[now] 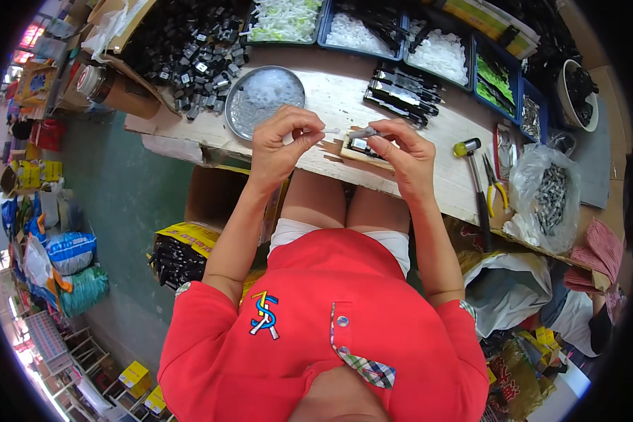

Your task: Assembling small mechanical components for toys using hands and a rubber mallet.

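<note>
Between the thumb and fingers of my left hand (pixel 281 144) is a thin white plastic stick (pixel 330 131), its tip pointing right. My right hand (pixel 406 149) pinches a small grey part (pixel 362 132), whose exact kind is unclear. The two pieces face each other with a narrow gap between them. Just under the right fingers, a small wooden block (pixel 353 155) lies at the table's front edge, bearing a black and silver piece (pixel 361 144). Left of and beyond my left hand sits a round metal dish (pixel 230 116) with a wet, whitish content.
A heap of black and silver parts (pixel 197 60) covers the back left. Blue trays (pixel 320 32) of white and green pieces line the back. Black assembled pieces (pixel 403 95) lie before them. At right are a hammer (pixel 477 183), pliers (pixel 494 190) and a plastic bag (pixel 527 179) of metal parts.
</note>
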Available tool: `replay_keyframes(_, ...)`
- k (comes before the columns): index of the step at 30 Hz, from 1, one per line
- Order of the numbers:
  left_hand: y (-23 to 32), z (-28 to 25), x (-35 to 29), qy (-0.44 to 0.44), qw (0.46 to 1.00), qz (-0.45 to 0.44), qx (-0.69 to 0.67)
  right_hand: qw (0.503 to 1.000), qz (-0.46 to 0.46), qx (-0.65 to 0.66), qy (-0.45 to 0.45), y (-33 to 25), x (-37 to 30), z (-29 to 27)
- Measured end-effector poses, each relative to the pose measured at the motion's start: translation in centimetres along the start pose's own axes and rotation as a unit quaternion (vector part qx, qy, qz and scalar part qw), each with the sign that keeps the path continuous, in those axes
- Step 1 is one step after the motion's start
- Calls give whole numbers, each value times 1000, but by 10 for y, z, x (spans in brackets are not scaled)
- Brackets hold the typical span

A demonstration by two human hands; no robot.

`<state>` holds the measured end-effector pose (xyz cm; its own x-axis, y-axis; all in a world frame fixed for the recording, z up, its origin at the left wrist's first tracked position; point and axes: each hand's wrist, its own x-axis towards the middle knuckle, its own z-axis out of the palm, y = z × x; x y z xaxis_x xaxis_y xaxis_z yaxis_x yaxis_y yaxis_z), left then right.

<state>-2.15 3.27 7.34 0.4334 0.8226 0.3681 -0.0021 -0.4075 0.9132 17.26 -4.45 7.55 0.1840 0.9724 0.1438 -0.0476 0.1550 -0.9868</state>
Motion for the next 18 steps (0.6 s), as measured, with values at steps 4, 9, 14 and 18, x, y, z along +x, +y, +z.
replay_keyframes(4, 4, 8, 1, -16, 998, 49, 31, 1000, 12, 13, 16, -2, -1, -1)
replay_keyframes(9, 7, 14, 2, -6, 997, 67, 44, 1000, 8, 3, 16, 0, -3, -2)
replay_keyframes(14, 10, 18, 0, -7, 996, 76, 44, 997, 54, 46, 15, -2, -5, 0)
replay_keyframes(18, 14, 25, -1, 17, 990, 119, 73, 999, 30, -22, -7, -5, -7, -8)
